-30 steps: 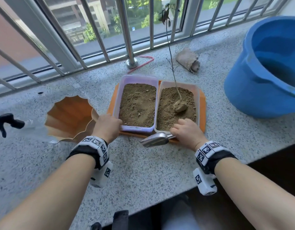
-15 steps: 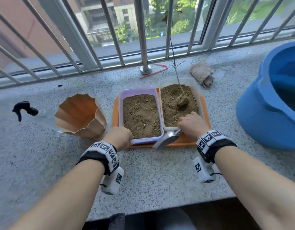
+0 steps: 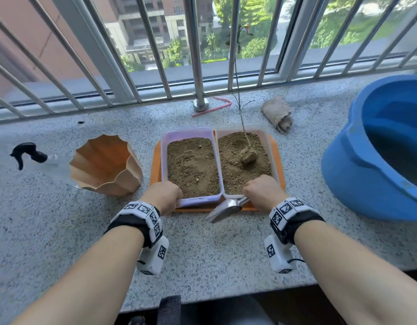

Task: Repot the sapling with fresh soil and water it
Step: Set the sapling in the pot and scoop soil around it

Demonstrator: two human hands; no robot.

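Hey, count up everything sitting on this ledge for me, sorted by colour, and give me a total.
Blue: 1, the bucket
Orange: 2, the tray and the ribbed pot
Clear with soil: 2, the left tub and the right tub with the sapling
Silver: 1, the scoop
Black-topped: 1, the spray bottle
Tan: 1, the rolled cloth
Red: 1, the cord
Total: 9
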